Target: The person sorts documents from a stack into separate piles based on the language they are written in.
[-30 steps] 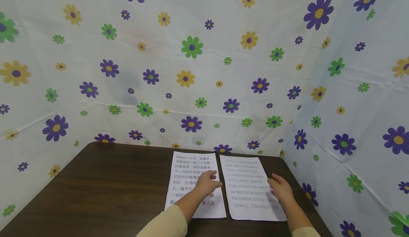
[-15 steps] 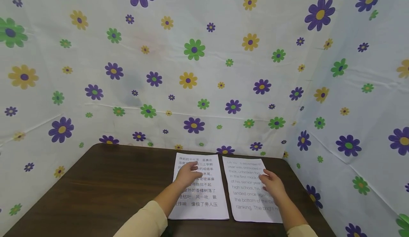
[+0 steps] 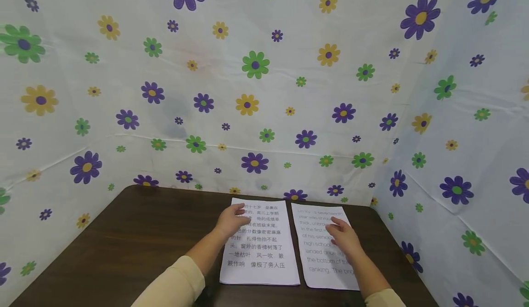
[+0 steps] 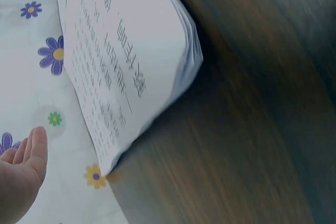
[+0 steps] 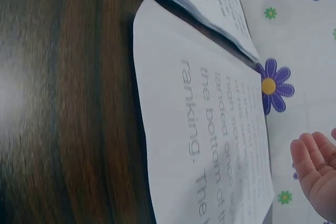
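Above the dark brown, wood-grained bench (image 3: 165,233), the left hand (image 3: 231,220), fingers loosely extended, holding nothing, hovers at the left edge of a rectangular stack of white paper (image 3: 258,275) printed with Chinese characters. Just beside lies a white rectangular English-printed paper (image 3: 318,279); over its right side hovers the right hand (image 3: 345,238), empty, fingers loosely extended.

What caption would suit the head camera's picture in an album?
Left hand over Chinese pages, right hand over an English sheet, on a dark table.
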Demonstrator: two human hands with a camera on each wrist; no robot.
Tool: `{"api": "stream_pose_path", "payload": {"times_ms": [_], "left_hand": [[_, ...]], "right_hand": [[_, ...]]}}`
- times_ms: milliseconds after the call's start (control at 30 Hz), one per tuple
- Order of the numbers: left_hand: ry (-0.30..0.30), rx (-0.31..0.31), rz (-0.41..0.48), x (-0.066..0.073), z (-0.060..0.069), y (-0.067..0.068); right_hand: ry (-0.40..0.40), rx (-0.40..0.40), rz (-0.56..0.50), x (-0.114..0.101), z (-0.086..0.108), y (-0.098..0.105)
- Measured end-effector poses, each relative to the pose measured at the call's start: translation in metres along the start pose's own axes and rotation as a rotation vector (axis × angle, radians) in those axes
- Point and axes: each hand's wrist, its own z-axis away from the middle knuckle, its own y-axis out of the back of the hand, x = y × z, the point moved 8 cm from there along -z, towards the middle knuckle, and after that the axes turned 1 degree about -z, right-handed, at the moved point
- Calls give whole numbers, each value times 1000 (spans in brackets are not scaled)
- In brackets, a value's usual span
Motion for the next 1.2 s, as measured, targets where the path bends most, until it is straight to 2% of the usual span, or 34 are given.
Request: {"api": "stream_pose_path", "payload": {"times_ms": [300,567,967,1100,1200], "left_hand": [[5,45,8,-10,-4,27],[3,58,25,-16,-3,43],[3,99,-12,-28,0,60],[-1,106,-35,-30,3,63],[20,99,-15,-33,4,63]], "right_hand": [[15,-9,-6,-6,-4,-18],[14,-28,-3,-9,-6,-33],[10,-51,3,-13,-6,-55],[5,-53,-6,-11,-6,-61],[3,-60,-9,-10,-5,-67]]}}
